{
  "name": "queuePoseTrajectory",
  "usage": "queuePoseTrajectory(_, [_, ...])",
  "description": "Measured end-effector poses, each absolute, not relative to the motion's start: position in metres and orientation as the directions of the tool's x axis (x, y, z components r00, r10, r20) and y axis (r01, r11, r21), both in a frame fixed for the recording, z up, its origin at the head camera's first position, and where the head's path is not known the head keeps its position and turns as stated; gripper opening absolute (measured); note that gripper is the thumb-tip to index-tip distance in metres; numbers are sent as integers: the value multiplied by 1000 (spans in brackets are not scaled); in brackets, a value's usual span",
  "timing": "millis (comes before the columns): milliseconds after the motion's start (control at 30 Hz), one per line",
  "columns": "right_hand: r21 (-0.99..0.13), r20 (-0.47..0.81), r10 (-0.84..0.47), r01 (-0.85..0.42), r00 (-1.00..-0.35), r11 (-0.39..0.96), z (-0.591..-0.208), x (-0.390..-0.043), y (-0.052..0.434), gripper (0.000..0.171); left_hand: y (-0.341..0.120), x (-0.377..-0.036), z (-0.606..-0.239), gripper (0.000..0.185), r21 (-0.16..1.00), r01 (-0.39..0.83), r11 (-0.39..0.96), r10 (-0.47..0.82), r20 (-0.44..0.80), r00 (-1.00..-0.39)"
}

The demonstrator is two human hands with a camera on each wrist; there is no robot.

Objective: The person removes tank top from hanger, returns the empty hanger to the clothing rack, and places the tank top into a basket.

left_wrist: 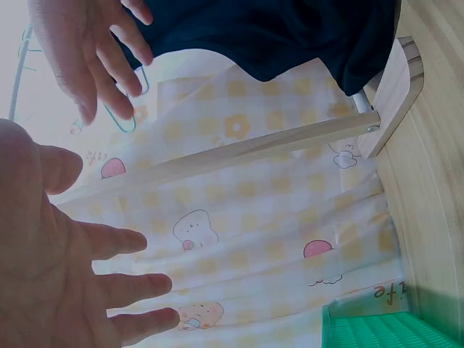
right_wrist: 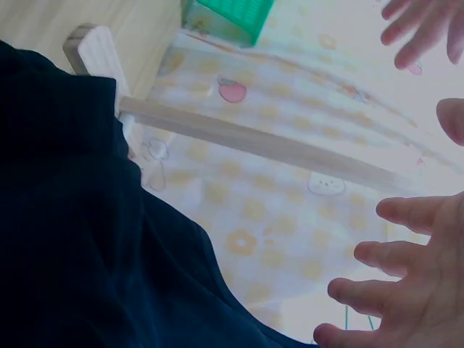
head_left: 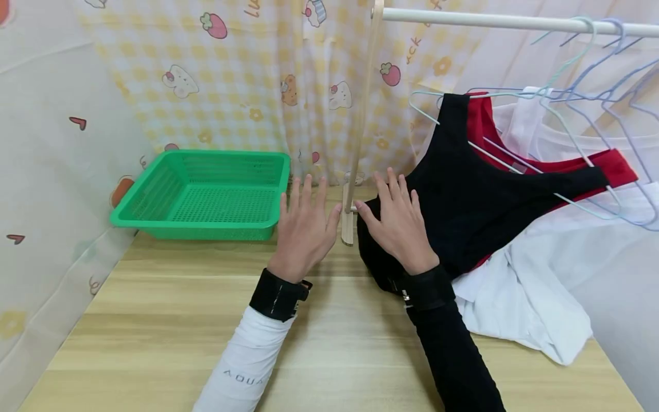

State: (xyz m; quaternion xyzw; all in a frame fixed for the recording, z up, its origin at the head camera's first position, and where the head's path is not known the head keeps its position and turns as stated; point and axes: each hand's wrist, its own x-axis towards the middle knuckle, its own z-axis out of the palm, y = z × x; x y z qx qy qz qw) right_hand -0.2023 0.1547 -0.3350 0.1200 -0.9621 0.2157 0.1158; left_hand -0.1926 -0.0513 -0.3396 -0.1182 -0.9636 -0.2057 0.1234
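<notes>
My left hand (head_left: 305, 226) hovers flat above the wooden table (head_left: 170, 320), fingers straight and spread, holding nothing. It shows at the lower left of the left wrist view as an open palm (left_wrist: 51, 275). My right hand (head_left: 396, 223) is stretched out with straight fingers over the lower edge of a black tank top (head_left: 479, 200). That top hangs on a pale hanger (head_left: 520, 171) from a white rail (head_left: 515, 23). The right wrist view shows the dark fabric (right_wrist: 80, 239) beside my spread fingers (right_wrist: 395, 254). A wooden rack post (head_left: 360, 126) stands between the two hands.
A green plastic basket (head_left: 154, 200) sits at the back left of the table. Behind the black top hang a red garment (head_left: 607, 163) and white shirts (head_left: 546, 286), with several bare hangers (head_left: 607, 74) on the rail. A patterned curtain (head_left: 231, 86) closes the back.
</notes>
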Motion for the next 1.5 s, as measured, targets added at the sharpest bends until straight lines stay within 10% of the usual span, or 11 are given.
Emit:
queuePoseTrajectory(400, [-534, 472, 3, -283, -882, 797, -301, -191, 197, 73, -53, -191, -338, 68, 386, 303, 871, 183, 317, -931])
queuePoseTrajectory(767, [-546, 766, 252, -391, -591, 741, -279, -184, 252, 62, -55, -188, -338, 68, 403, 301, 865, 177, 316, -932])
queuePoseTrajectory(1500, [-578, 679, 481, 0, -555, 816, -277, -172, 330, 66, -59, -189, -336, 69, 407, 303, 862, 181, 311, -933])
